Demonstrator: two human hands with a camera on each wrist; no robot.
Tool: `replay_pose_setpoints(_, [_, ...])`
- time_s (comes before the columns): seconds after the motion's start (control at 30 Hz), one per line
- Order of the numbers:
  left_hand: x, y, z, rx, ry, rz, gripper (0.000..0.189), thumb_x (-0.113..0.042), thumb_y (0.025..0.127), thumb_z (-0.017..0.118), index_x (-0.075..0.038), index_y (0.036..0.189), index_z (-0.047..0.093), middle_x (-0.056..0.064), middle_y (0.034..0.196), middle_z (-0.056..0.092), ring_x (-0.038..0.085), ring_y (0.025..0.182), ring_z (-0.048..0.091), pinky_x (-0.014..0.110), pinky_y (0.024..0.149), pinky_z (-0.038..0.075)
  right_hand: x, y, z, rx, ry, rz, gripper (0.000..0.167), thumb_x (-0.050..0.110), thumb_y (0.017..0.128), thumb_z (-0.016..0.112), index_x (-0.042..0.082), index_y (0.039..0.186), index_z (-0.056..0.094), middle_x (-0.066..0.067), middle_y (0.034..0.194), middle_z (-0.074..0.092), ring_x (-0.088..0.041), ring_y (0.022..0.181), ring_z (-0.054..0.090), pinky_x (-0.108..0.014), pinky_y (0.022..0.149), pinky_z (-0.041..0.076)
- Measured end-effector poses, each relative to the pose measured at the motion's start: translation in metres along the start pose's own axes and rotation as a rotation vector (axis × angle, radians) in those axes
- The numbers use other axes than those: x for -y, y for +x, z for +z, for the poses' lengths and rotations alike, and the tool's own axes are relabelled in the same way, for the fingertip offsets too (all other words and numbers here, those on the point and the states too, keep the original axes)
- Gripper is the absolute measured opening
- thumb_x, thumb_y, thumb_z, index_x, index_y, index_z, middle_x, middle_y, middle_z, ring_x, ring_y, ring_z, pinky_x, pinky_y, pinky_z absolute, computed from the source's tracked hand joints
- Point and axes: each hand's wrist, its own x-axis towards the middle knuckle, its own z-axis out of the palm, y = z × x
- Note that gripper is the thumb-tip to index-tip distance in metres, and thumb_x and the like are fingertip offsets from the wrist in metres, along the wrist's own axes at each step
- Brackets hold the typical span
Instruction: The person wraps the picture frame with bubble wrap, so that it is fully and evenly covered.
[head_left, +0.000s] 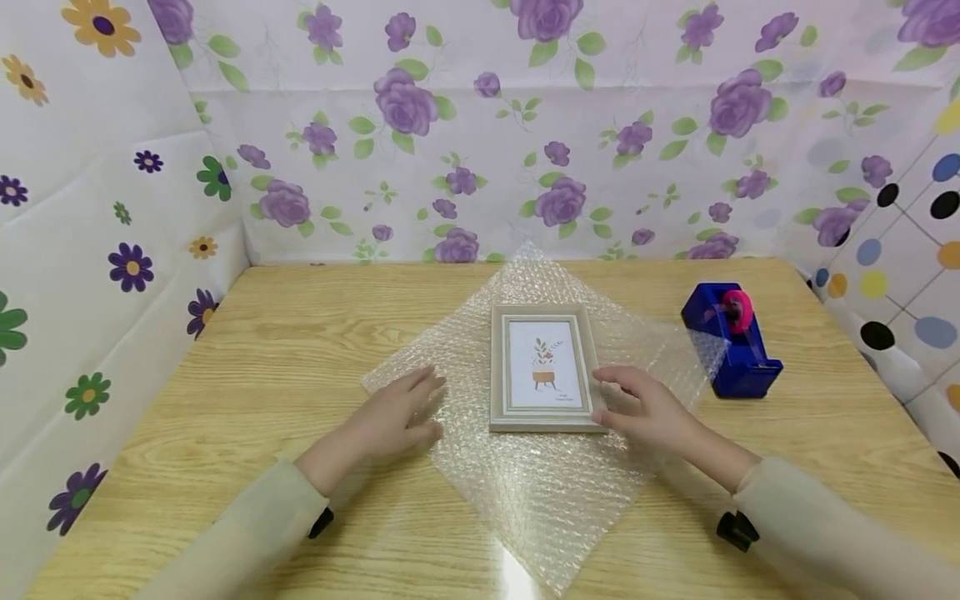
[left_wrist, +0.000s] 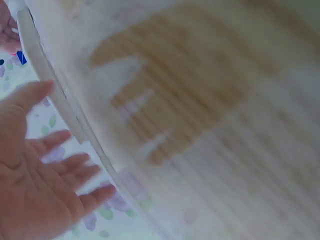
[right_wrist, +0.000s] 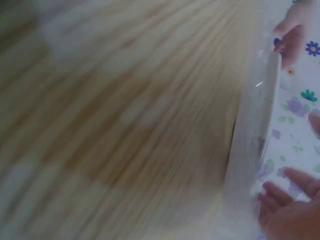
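Observation:
A beige picture frame (head_left: 498, 367) with a potted-plant print lies face up on a diamond-turned sheet of bubble wrap (head_left: 525, 500). To its left, my left hand (head_left: 382, 421) hovers at or over the wrap's left corner, fingers apart and holding nothing; the left wrist view also has this hand (left_wrist: 45, 185) with its fingers spread. My right hand (head_left: 652, 408) is at the frame's right edge, thumb and fingertips reaching it; whether they touch cannot be told. In the right wrist view, that hand (right_wrist: 295, 215) is partly cut off, beside the frame's side (right_wrist: 270, 105).
A blue tape dispenser (head_left: 738, 354) with a pink core stands to the right, the wrap's right corner lying against it. The wood-grain table (head_left: 300, 333) meets flowered cloth (head_left: 487, 167) at the back and patterned cloth at both sides.

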Motion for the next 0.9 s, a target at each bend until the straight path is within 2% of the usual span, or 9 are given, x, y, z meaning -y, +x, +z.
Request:
replay_pose_setpoints(0.1, [-0.003,0.001,0.002,0.027,-0.041,0.083,0.080,-0.044,0.083,0.068,-0.005,0.145,0.037,0.020,0.153,0.028,0.041,0.137,0.032,0.057,0.110,0.027,-0.004,-0.008,-0.001,0.038,-0.087,-0.149,0.060,0.019,0.075,0.080,-0.001,0.127,0.056,-0.020,0.130,0.055,-0.040,0.121,0.050,-0.056,0.099,0.040])
replay_pose_setpoints(0.17, [-0.005,0.002,0.003,0.044,-0.034,0.152,0.088,-0.048,0.077,0.073,-0.006,0.145,0.037,0.017,0.153,0.029,0.038,0.138,0.033,0.054,0.111,0.028,-0.006,-0.014,-0.001,0.094,-0.114,-0.218,0.066,0.024,0.073,0.082,0.002,0.129,0.054,-0.019,0.134,0.053,-0.038,0.123,0.048,-0.055,0.100,0.039])
replay_pose_setpoints(0.23, [-0.007,0.002,0.004,0.064,-0.012,0.227,0.096,-0.050,0.069,0.076,-0.005,0.144,0.038,0.017,0.153,0.030,0.037,0.137,0.034,0.052,0.111,0.029,-0.007,-0.019,-0.001,0.158,-0.120,-0.252,0.072,0.032,0.071,0.082,0.004,0.131,0.053,-0.018,0.137,0.049,-0.038,0.125,0.046,-0.055,0.101,0.038])
replay_pose_setpoints(0.33, [-0.012,0.001,0.005,0.099,0.031,0.311,0.100,-0.050,0.062,0.079,-0.003,0.142,0.041,0.018,0.151,0.033,0.036,0.137,0.035,0.050,0.110,0.031,-0.006,-0.025,-0.001,0.235,-0.098,-0.244,0.080,0.041,0.069,0.081,0.006,0.134,0.052,-0.018,0.141,0.046,-0.040,0.127,0.043,-0.056,0.101,0.037])
replay_pose_setpoints(0.5, [-0.018,-0.002,0.010,0.122,0.086,0.359,0.090,-0.045,0.069,0.078,-0.006,0.142,0.043,0.016,0.150,0.036,0.033,0.136,0.038,0.050,0.110,0.033,-0.006,-0.033,-0.003,0.298,-0.092,-0.220,0.088,0.049,0.062,0.081,0.010,0.136,0.051,-0.016,0.144,0.042,-0.041,0.131,0.038,-0.059,0.101,0.034])
replay_pose_setpoints(0.67, [-0.020,-0.004,0.013,0.099,0.081,0.390,0.080,-0.038,0.074,0.076,-0.006,0.140,0.045,0.016,0.149,0.038,0.032,0.134,0.041,0.047,0.109,0.035,-0.007,-0.040,-0.003,0.322,-0.200,-0.322,0.098,0.058,0.057,0.079,0.015,0.139,0.048,-0.015,0.148,0.037,-0.038,0.135,0.032,-0.061,0.100,0.036])
replay_pose_setpoints(0.77, [-0.022,-0.006,0.013,0.096,0.092,0.404,0.073,-0.034,0.077,0.074,-0.008,0.140,0.047,0.014,0.148,0.040,0.031,0.133,0.042,0.045,0.108,0.037,-0.008,-0.042,-0.003,0.322,-0.290,-0.372,0.102,0.063,0.055,0.076,0.019,0.141,0.046,-0.013,0.150,0.035,-0.035,0.137,0.031,-0.058,0.101,0.037])
replay_pose_setpoints(0.9, [-0.025,-0.007,0.016,0.055,0.151,0.481,0.063,-0.023,0.079,0.071,-0.008,0.137,0.050,0.013,0.144,0.046,0.028,0.129,0.048,0.040,0.104,0.043,-0.010,-0.044,-0.004,0.328,-0.356,-0.387,0.098,0.053,0.060,0.082,0.022,0.143,0.042,-0.011,0.153,0.031,-0.032,0.139,0.031,-0.050,0.105,0.037])
